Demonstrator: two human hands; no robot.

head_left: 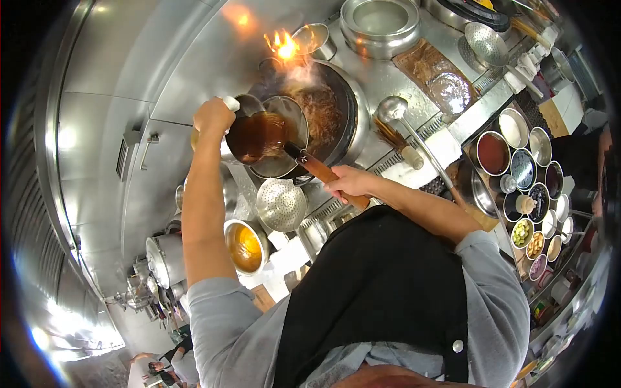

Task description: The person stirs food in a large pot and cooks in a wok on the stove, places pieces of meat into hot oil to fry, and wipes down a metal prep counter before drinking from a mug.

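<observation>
Over the left side of a dark wok (pixel 341 94), tilted toward a round sieve (pixel 294 116): a metal vessel (pixel 248 105) with dark brown liquid (pixel 255 137) in it. At its far left edge, left hand (pixel 214 116) with fingers curled tight on the vessel beside a white cloth (pixel 230 103); exact hold partly hidden. To the right and nearer, right hand (pixel 348 183) wrapped closely round a wooden handle (pixel 323 172), black at the end by the sieve.

Inside the wok, browned food (pixel 318 107) under steam; past its far edge, flames (pixel 284 46). Far right of these, a wide metal pot (pixel 378 21) of clear-looking liquid. Nearer, below the sieve, a perforated skimmer (pixel 281 205), then a bowl (pixel 264 258) of orange-yellow liquid (pixel 244 244). On the right, clustered tubs: red-brown sauce (pixel 493 153), something near-black (pixel 538 199), green pieces (pixel 521 233), orange-tan pieces (pixel 535 244), purplish bits (pixel 537 266). Between wok and tubs, a long ladle (pixel 392 110).
</observation>
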